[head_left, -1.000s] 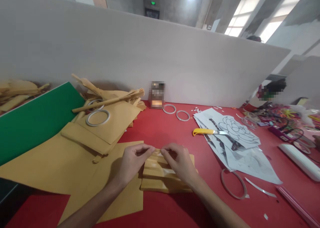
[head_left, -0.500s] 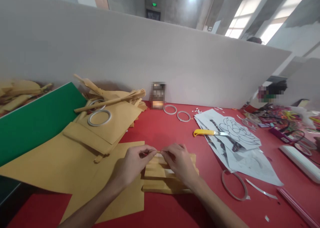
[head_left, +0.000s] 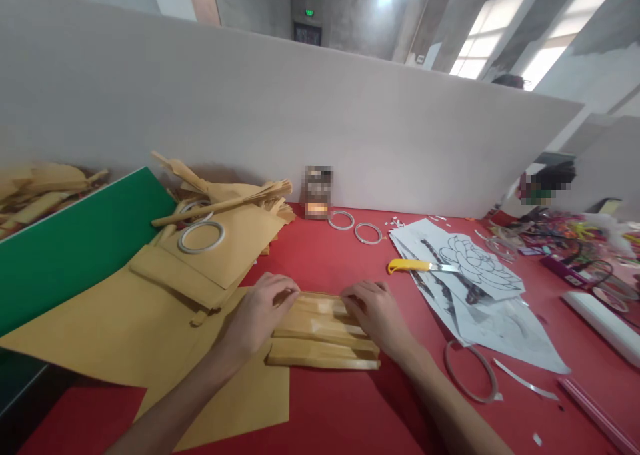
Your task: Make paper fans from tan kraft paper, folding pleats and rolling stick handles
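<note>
A pleated piece of brown kraft paper [head_left: 323,338] lies in front of me, its folds running left to right, with paler patches on its upper folds. My left hand [head_left: 267,308] pinches the far edge at its left corner. Closed on the same far edge near the right corner is my right hand [head_left: 377,312]. The paper's left part overlaps a large flat kraft sheet [head_left: 250,402] on the red table. Both hands' fingertips are partly hidden behind the knuckles.
Left stand stacked kraft paper [head_left: 240,242], a tape roll [head_left: 201,237] and a green board [head_left: 85,235]. Rightward lie a yellow-handled knife [head_left: 410,266], printed papers [head_left: 480,262], another tape roll [head_left: 470,372] and a white strip [head_left: 525,380]. A white partition [head_left: 300,115] rises behind.
My hands have moved apart along the far edge, from close together at its middle to its two ends. The pleated paper has shifted slightly left and more of its folds show.
</note>
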Tool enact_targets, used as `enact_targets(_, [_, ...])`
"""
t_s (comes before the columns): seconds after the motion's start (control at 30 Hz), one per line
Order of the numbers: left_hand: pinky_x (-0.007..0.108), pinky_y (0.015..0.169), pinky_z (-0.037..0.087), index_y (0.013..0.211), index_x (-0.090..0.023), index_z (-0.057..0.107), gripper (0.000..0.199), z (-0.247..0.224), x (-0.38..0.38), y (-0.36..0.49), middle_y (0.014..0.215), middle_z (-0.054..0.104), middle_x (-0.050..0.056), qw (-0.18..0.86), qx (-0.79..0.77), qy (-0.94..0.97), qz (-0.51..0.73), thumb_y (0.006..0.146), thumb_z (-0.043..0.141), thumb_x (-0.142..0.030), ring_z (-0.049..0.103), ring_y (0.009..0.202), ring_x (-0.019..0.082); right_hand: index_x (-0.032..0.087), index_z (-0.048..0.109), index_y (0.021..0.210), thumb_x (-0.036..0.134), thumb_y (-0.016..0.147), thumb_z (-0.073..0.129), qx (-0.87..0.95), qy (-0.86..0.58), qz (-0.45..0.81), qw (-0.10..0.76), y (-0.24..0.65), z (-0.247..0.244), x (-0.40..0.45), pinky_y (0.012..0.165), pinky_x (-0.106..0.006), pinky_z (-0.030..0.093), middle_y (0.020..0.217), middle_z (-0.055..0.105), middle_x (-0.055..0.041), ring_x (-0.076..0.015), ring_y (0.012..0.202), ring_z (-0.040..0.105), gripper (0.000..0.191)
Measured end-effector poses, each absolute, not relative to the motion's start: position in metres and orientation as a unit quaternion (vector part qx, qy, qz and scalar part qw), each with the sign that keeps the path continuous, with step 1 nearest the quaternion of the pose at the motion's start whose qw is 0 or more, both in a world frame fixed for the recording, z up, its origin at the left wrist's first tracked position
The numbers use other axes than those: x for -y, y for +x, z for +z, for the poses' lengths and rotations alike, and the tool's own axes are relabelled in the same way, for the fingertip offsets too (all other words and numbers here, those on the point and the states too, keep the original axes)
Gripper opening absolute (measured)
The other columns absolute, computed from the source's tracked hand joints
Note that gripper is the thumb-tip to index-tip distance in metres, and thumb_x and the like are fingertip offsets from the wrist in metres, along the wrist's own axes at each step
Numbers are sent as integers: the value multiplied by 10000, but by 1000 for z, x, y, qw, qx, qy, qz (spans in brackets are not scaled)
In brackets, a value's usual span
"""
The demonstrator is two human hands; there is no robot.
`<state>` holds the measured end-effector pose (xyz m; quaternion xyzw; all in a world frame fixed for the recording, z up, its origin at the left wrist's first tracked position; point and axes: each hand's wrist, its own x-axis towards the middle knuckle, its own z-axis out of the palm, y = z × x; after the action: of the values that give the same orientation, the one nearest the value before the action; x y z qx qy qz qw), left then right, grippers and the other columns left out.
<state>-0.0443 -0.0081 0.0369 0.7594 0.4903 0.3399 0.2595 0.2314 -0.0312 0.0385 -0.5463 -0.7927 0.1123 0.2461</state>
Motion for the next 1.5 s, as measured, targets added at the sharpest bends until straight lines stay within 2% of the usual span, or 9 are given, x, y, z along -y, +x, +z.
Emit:
enact_targets(0.1, [435, 1005, 512, 1141, -218, 730, 195, 32, 6, -43, 1145, 742, 63, 171, -443, 826, 305, 1050, 564, -261, 644, 1098, 259, 247, 719, 954, 129, 1054, 626, 806, -539, 92, 225, 231, 37, 31, 844, -345, 334, 939, 789, 13, -187, 900, 691, 180])
enact_targets(0.2, [462, 1038, 495, 1330, -215, 691, 288, 27, 8, -39, 1192, 740, 70, 114, -417, 860, 272, 1066, 580, -232, 638, 1105, 265, 245, 722, 947, 132, 1069, 611, 820, -527, 66, 214, 228, 36, 30, 843, -352, 328, 931, 784, 0, -195, 912, 679, 200])
enact_targets(0.37, [412, 962, 503, 1131, -218, 773, 205, 25, 8, -38, 1040, 735, 49, 110, -404, 870, 260, 1088, 574, -235, 635, 990, 233, 241, 720, 951, 138, 1064, 637, 834, -513, 40, 200, 229, 35, 30, 841, -347, 325, 945, 770, -4, -194, 907, 654, 174])
enact_targets(0.6, [401, 930, 489, 999, -201, 735, 214, 25, 2, -42, 995, 709, 36, 96, -384, 889, 231, 1089, 541, -185, 624, 948, 229, 236, 706, 1008, 121, 1090, 574, 855, -483, -16, 189, 238, 29, 32, 869, -341, 334, 967, 743, -17, -187, 914, 626, 193])
enact_targets(0.8, [400, 937, 495, 1116, -189, 667, 264, 30, 7, -47, 1075, 685, 74, 47, -316, 934, 163, 1003, 489, -29, 607, 1016, 253, 196, 676, 1106, 73, 1062, 571, 882, -444, -65, 141, 247, 32, 39, 905, -374, 364, 1007, 715, -54, -219, 917, 604, 167])
enact_targets(1.03, [422, 978, 492, 1438, -124, 547, 537, 34, 13, -47, 1132, 679, 110, -86, -270, 948, 141, 945, 421, 50, 619, 1059, 280, 189, 661, 1210, 70, 1065, 548, 903, -404, -95, 114, 255, 36, 45, 921, -411, 382, 1090, 723, -90, -253, 981, 604, 219])
enact_targets(1.17, [429, 970, 489, 1382, -125, 596, 430, 29, 12, -47, 1069, 688, 93, -132, -251, 953, 109, 995, 455, -1, 624, 1001, 272, 193, 661, 1211, 88, 1078, 538, 908, -393, -107, 102, 256, 36, 47, 927, -418, 379, 1079, 714, -91, -263, 983, 591, 210])
enact_targets(1.33, [426, 921, 491, 1385, -85, 596, 436, 21, 11, -48, 1066, 701, 111, -165, -242, 950, 114, 991, 435, 8, 624, 995, 276, 170, 651, 1250, 85, 1072, 546, 909, -388, -114, 102, 256, 35, 48, 923, -428, 381, 1059, 706, -91, -269, 975, 579, 223])
enact_targets(1.5, [420, 942, 488, 1415, -117, 584, 457, 15, 12, -49, 1092, 702, 117, -143, -259, 948, 122, 1005, 418, 1, 631, 1054, 278, 171, 648, 1271, 102, 1071, 561, 909, -391, -110, 94, 256, 33, 48, 923, -436, 396, 1063, 705, -92, -272, 974, 577, 229])
